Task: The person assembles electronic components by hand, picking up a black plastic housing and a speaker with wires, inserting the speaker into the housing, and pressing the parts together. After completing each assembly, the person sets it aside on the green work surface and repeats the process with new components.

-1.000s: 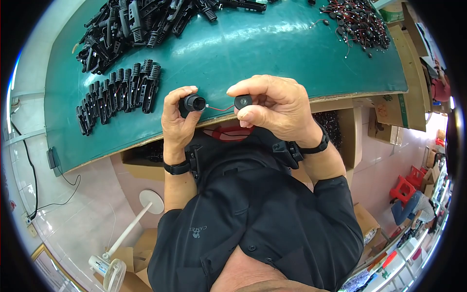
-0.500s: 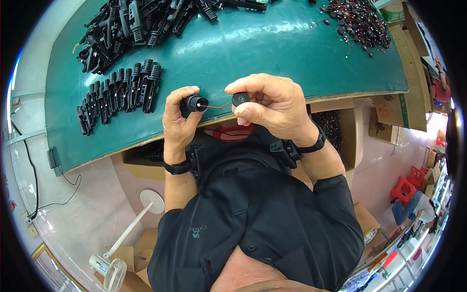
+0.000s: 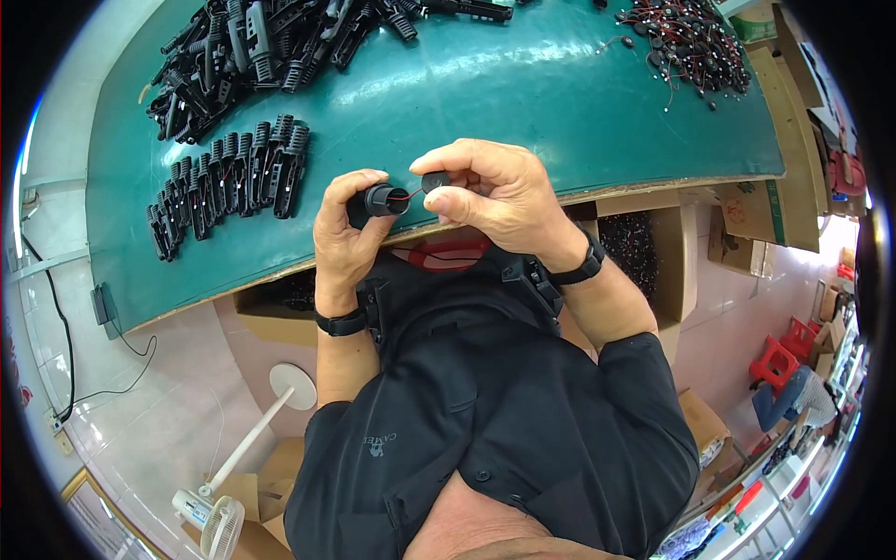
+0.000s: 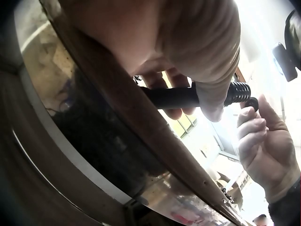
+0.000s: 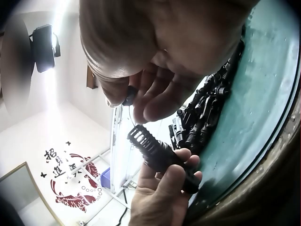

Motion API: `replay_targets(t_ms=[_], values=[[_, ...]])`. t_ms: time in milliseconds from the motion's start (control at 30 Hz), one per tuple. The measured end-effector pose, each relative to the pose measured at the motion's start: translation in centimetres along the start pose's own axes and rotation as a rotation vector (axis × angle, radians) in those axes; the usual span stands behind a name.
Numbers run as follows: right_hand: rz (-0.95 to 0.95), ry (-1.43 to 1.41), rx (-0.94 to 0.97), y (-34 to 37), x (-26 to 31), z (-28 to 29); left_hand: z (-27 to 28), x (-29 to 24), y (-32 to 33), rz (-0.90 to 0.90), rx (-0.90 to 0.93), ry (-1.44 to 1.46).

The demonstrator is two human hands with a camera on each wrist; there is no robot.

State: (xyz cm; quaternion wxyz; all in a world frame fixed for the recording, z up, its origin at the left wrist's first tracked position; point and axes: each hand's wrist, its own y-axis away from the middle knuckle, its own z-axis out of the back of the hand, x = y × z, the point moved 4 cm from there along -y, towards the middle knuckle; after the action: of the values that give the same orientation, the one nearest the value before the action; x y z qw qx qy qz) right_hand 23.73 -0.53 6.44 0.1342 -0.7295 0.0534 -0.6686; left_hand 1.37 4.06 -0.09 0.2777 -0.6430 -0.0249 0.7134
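In the head view my left hand (image 3: 343, 224) grips a black plastic housing (image 3: 385, 200), its round open end turned to the right. Ribs ring that end, as the right wrist view shows on the housing (image 5: 153, 148). My right hand (image 3: 504, 198) pinches a small round black disc (image 3: 434, 182) between thumb and forefinger, just off the opening. A short red wire (image 3: 411, 195) runs from the disc into the housing. Seen from the left wrist, the disc (image 4: 253, 103) is right at the ribbed end. Fingers hide the housing's far part.
Similar black housings (image 3: 229, 173) lie in a row on the green table (image 3: 485, 107), with a large heap (image 3: 271, 47) behind. At the back right is a pile of discs with red wires (image 3: 686, 47). Cardboard boxes (image 3: 679, 271) stand below the table's front edge.
My right hand has moved left, bringing the disc close to the housing's open end. The red wire's end has gone into the opening, and less wire shows. The left hand has barely moved.
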Motion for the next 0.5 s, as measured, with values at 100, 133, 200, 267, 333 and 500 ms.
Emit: replay_targets(t_ms=[100,133,200,267,333,500], values=[[0.152,0.195,-0.003,-0.4,-0.2,0.2,-0.1,-0.7,-0.1,0.043,0.014,-0.086],[0.139,0.217,-0.028,-0.4,-0.7,0.4,0.0,-0.9,-0.2,0.042,0.006,-0.088],[0.113,0.257,-0.077,-0.3,-1.4,0.7,-0.1,-1.7,-0.5,0.026,0.025,-0.181],[0.106,0.282,-0.064,-0.2,-1.9,0.8,-0.2,-2.1,-0.6,0.020,0.025,-0.229],[0.087,0.337,-0.053,0.0,-2.2,0.9,-0.3,-2.1,-0.6,0.042,0.019,-0.224],[0.101,0.444,-0.041,0.2,-2.2,1.1,-0.2,-1.6,-0.3,0.077,0.014,-0.241]])
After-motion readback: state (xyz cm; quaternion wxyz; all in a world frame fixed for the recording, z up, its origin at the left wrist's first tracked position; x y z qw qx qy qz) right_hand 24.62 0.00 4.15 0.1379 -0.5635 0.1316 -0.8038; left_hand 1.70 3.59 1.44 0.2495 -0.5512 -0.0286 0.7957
